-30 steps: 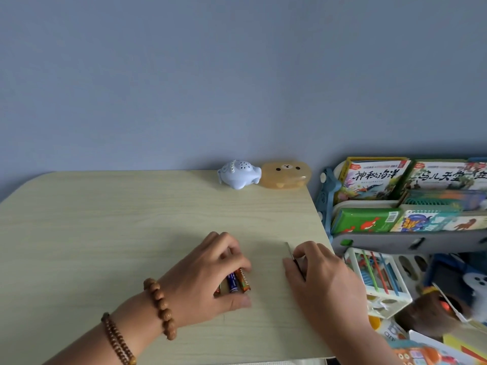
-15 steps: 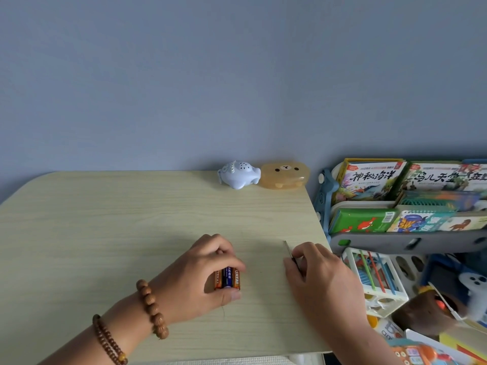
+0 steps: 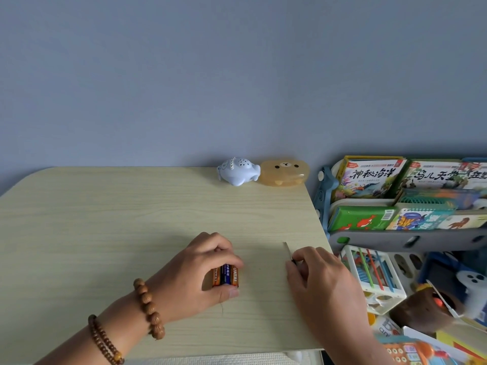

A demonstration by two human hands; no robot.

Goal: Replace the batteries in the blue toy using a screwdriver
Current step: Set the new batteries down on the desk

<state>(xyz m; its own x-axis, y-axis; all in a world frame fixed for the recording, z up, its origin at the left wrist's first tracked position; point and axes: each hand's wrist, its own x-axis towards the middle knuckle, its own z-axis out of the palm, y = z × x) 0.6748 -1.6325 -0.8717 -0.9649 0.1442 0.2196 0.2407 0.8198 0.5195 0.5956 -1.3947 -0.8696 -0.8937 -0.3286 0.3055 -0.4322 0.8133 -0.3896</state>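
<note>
Looking down on a pale wood-grain laminate tabletop (image 3: 105,233) with a rounded far-left corner, stretching from the near edge out to the wall. Wearing two strings of brown wooden bead bracelets (image 3: 149,306) on the left wrist. Gripping a small bunch of orange-and-dark-blue cylindrical batteries (image 3: 226,276) in the left hand (image 3: 195,270), curling the fingers over the far ends, pressing the thumb against the near ends, and holding them down on the wood near the front of the table. Pinching a thin metal-shafted screwdriver (image 3: 287,251) in the right hand (image 3: 321,283) close to the table's right edge, folding the fingers round it, hiding the handle and letting only the shaft poke out toward the wall. Leaving a bare strip of wood between the two hands.

Crowding the space right of the table with a white plastic cube toy strung with coloured rods (image 3: 369,275) and, farther back, a grey-and-white tiered plastic bookshelf (image 3: 395,238) displaying colourful children's picture books (image 3: 369,177).

Showing, well beyond both hands at the far edge against the wall, the rounded pale-blue plastic toy (image 3: 237,172) with speaker holes on top, touching a translucent amber bear-face plastic case (image 3: 284,171) on its right.

Closing off the scene with a plain grey-blue painted wall (image 3: 237,75).
</note>
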